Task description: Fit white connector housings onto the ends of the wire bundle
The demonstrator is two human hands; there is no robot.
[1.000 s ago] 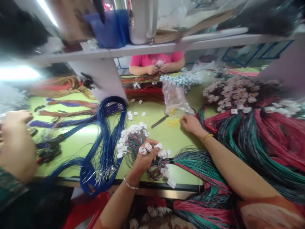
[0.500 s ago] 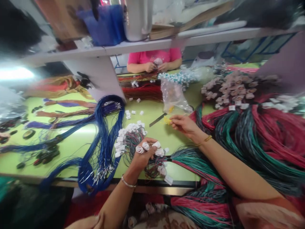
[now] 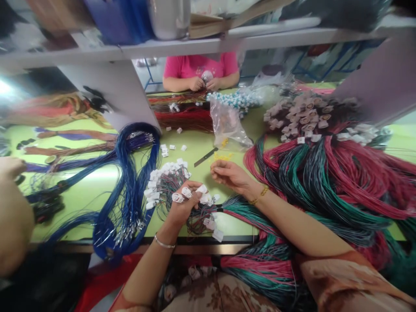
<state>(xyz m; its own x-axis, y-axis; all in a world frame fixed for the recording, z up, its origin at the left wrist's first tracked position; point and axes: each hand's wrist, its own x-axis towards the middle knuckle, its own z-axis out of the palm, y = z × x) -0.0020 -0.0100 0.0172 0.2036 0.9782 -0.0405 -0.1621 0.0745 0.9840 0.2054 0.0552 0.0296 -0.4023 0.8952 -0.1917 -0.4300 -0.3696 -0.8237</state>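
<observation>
My left hand (image 3: 186, 203) is closed around several wired white connectors (image 3: 186, 193), whose faces point up between the fingers. Thin dark and red wires run from them to a bundle of green, black and red wires (image 3: 242, 211) on the right. My right hand (image 3: 229, 175) hovers over the table with thumb and fingertips pinched; whatever is in the pinch is too small to make out. Just behind those fingertips lie small yellow pieces (image 3: 222, 157). A pile of white connectors (image 3: 165, 177) with wires sits left of my left hand.
A flat dark blade (image 3: 206, 157) and a clear plastic bag (image 3: 227, 125) lie beyond my hands. Blue wires (image 3: 130, 186) cover the left; thick red and green bundles (image 3: 308, 182) fill the right. Opposite sits a person in pink (image 3: 201, 71). Another person's arm (image 3: 13, 212) enters at left.
My right hand has drawn back from the yellow pieces toward my left hand, fingers pinched. My left hand keeps its hold on the connectors. Another person's arm has come in at left.
</observation>
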